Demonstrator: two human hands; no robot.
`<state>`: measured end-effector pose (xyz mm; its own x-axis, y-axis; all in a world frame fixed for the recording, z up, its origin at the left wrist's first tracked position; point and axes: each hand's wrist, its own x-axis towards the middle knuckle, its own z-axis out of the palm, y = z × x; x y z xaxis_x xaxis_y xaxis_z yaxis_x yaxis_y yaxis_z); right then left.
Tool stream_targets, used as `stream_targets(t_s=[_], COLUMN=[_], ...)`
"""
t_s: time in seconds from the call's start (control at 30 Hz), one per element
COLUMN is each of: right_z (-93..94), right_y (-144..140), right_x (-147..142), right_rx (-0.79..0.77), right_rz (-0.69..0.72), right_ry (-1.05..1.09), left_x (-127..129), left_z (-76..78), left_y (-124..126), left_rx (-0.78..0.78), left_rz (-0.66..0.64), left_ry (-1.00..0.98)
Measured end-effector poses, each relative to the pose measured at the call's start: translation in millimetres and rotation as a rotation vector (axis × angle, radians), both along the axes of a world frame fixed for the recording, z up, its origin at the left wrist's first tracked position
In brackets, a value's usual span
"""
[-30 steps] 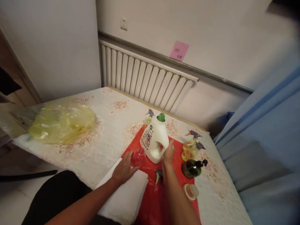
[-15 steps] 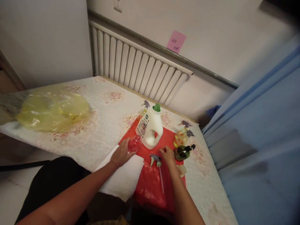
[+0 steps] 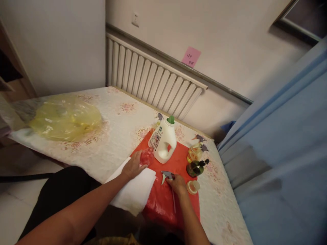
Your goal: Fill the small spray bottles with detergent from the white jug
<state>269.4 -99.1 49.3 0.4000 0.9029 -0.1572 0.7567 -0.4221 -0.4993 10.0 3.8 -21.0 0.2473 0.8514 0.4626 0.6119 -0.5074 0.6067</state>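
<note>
My left hand [image 3: 133,166] is wrapped around a small clear pink bottle [image 3: 147,157] standing on the red plastic sheet [image 3: 163,200]. My right hand [image 3: 176,183] is closed on a grey spray-trigger head [image 3: 166,175] whose thin dip tube [image 3: 174,203] trails toward me over the sheet. Just behind the pink bottle stands a white detergent jug [image 3: 164,143] with a green cap. A folded white towel [image 3: 134,192] lies under my left wrist.
Two yellow spray bottles [image 3: 195,151], a dark green pump bottle [image 3: 194,168] and a small round lid [image 3: 192,186] sit right of the sheet. A yellow plastic bag [image 3: 63,117] lies far left on the flowered tablecloth. A radiator stands behind, a blue curtain at right.
My right hand left the white jug, came down to the sheet and closed on the spray-trigger head. My left hand stayed on the pink bottle. The camera view shifted.
</note>
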Motion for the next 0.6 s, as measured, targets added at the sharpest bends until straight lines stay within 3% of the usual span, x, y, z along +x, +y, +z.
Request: stream_targets(t_s=[0.13,0.3,0.6], right_z=[11.9,45.9,103.6], right_y=[-1,10,62], right_x=[9,11,-47], right_rx=[0.104,0.34,0.859], right_rz=[-0.021,0.015,0.005], right_ry=[0.15,0.449,0.783], left_x=[0,0,-2], left_z=[-1.8,-6.0,-3.8], left_y=[1,2,-2], left_rx=[-0.008,-0.021,-0.012], left_rz=[0.0,-0.002,-0.021], left_ry=[-0.006,0.008,-0.027])
